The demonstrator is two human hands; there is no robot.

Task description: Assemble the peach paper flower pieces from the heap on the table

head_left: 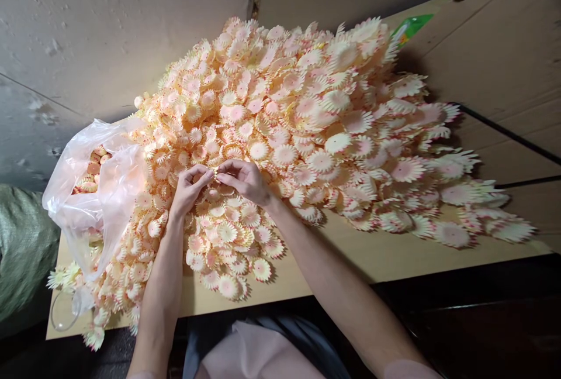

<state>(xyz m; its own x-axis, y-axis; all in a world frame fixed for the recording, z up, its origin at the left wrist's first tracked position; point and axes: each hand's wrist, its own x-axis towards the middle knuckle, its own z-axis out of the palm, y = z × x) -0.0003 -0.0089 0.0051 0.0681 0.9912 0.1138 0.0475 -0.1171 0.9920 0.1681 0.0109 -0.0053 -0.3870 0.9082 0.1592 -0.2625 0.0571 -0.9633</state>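
Over a big heap of cream flower-shaped petal pieces [319, 161] with pink centres and pink-tipped edges, my two hands meet close together. My left hand [191, 186] and my right hand [246, 181] both pinch one small petal piece [215, 174] between thumbs and fingertips. Only its yellowish serrated edge shows; the fingers cover most of it. More loose pieces lie under and around both hands. Left of my left hand stands an open clear plastic bag [116, 197], with stacked petal pieces [93, 169] showing through its mouth.
The heap spreads over a light wooden table [350, 262] and reaches its right end. A clear round item [65, 312] is at the front left corner. A green packet [412, 28] lies at the back right, beside cardboard [491, 57]. A green sack [24, 250] stands at the left.
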